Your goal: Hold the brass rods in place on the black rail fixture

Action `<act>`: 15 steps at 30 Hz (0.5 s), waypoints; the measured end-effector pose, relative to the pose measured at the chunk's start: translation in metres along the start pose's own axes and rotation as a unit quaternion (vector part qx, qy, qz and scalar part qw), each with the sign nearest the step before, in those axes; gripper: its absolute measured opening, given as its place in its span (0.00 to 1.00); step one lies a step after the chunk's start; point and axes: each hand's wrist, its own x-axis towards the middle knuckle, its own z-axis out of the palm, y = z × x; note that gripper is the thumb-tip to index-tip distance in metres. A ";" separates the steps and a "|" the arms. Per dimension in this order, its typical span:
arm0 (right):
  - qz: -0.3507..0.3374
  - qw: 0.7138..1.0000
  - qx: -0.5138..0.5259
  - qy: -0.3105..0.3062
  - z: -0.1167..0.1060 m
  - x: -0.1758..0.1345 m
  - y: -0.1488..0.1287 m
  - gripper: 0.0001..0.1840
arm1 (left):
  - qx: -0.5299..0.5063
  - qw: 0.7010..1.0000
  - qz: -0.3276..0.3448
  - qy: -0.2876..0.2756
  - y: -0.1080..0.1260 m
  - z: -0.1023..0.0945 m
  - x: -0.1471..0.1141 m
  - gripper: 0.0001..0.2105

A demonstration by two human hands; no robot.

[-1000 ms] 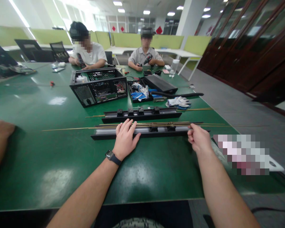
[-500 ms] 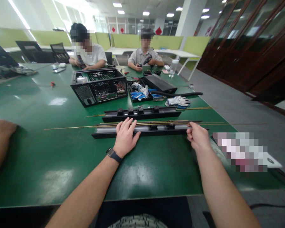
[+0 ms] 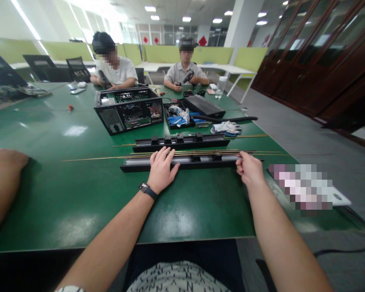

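Note:
A long black channel (image 3: 194, 165) with a pale inner strip and small black blocks lies across the green table in front of me. Thin brass rods (image 3: 91, 159) run lengthwise over it and stick out past both ends. My left hand (image 3: 161, 168) rests on the rods and channel left of the middle, fingers stretched and thumb apart. At the channel's right end, my right hand (image 3: 251, 167) is closed, thumb and forefinger pinched at the rods; the exact grip is partly hidden. Just behind lies a second black channel (image 3: 182, 147) with several black blocks on it.
Beyond the channels stand an open computer case (image 3: 127, 115), a box with gloves (image 3: 179, 117) and another pair of gloves (image 3: 226, 128). A blurred-out flat item (image 3: 301, 186) lies at right. Another person's arm (image 3: 6, 182) rests at left; two people sit across the table (image 3: 48, 194).
The view has shifted slightly, so the near table edge sits higher in the picture. Both my hands keep their places on the channel and rods.

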 end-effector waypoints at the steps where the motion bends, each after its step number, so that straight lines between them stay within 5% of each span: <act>1: -0.002 1.000 0.001 -0.002 0.000 0.001 0.000 0.07 | 0.000 1.000 -0.001 0.001 0.000 0.000 0.000 0.24; 15: -0.005 1.000 0.004 -0.011 0.000 0.001 0.001 0.08 | -0.004 1.000 -0.004 0.007 0.000 0.002 0.000 0.24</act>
